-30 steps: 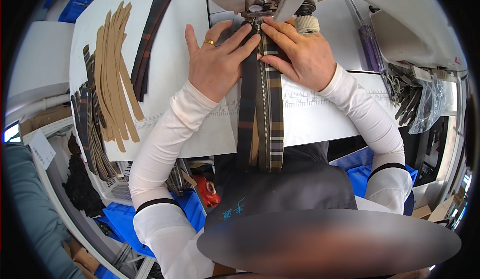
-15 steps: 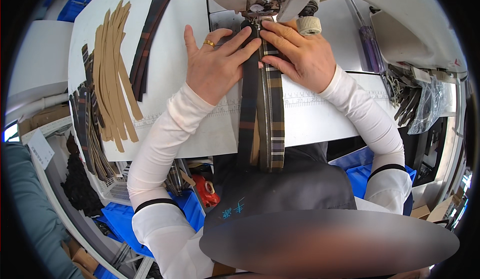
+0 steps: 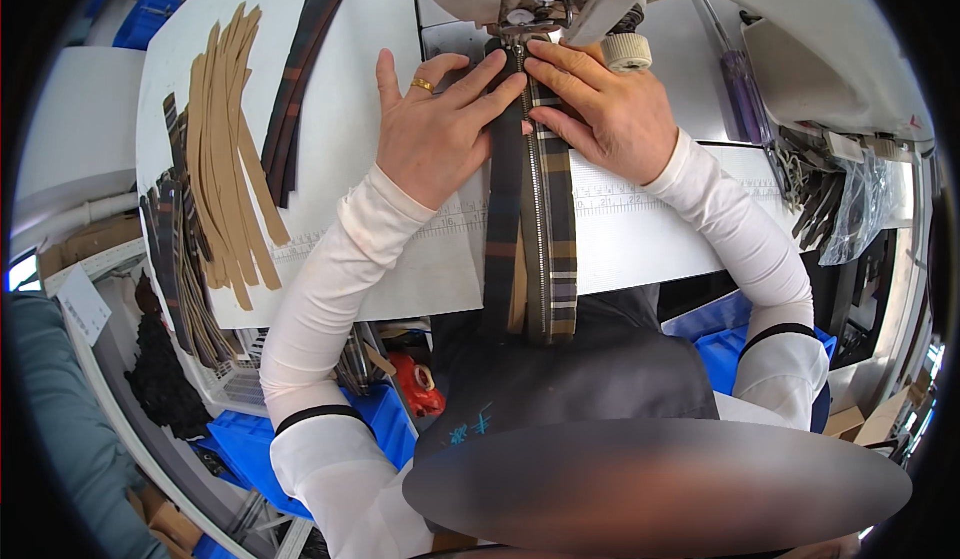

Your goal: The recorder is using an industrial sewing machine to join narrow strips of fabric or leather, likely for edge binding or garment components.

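Note:
A metal-toothed zipper (image 3: 534,174) runs lengthwise under the sewing machine's presser foot (image 3: 519,31). To its left lies a dark fabric strip (image 3: 502,219), and along its right side a plaid fabric strip (image 3: 562,229). My left hand (image 3: 435,124), with a gold ring, has its outer fingers spread. Its forefingers rest on top of the dark strip while the thumb passes beneath, its tip showing beside the zipper. My right hand (image 3: 610,109) lies flat on the plaid strip, fingers stretched toward the presser foot, thumb touching near the zipper. The strips' lower ends hang over the table's front edge.
Tan strips (image 3: 222,149) and plaid strips (image 3: 175,249) are heaped on the table's left, near a longer dark plaid strip (image 3: 305,69). A purple-handled tool (image 3: 742,99) lies right of the machine. Ruler markings (image 3: 620,202) cross the table. Blue bins (image 3: 255,449) stand below.
The whole view has shifted slightly. Both hands keep nearly the same hold and place on the strips beside the presser foot.

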Demonstrator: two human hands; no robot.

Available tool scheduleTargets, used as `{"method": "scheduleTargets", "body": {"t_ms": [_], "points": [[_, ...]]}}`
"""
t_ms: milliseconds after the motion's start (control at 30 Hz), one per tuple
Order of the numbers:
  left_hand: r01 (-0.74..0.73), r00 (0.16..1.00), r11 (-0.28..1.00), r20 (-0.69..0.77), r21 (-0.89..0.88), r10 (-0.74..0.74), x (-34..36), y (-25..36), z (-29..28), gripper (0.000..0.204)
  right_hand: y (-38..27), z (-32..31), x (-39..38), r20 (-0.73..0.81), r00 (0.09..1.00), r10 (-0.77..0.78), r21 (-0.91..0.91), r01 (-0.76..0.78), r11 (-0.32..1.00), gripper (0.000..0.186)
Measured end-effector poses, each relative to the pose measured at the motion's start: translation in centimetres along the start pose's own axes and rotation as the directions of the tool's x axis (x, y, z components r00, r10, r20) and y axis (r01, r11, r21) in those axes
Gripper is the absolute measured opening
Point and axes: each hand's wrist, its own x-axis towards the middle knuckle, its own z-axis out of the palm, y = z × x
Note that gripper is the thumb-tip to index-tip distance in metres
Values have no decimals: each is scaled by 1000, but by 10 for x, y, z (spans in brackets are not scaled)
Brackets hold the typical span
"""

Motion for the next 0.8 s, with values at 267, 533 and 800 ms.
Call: {"method": "scheduleTargets", "body": {"t_ms": [267, 533, 800], "points": [[9, 1000, 1000, 9, -13, -9, 4, -3, 2, 41, 4, 1, 3, -33, 999, -2, -38, 1, 999, 38], [24, 999, 999, -20, -36, -25, 6, -7, 7, 40, 7, 1, 9, -46, 999, -28, -59, 25, 998, 32], [27, 999, 999, -33, -42, -29, 9, -8, 10, 37, 10, 2, 9, -36, 999, -14, -55, 12, 998, 26]]}}
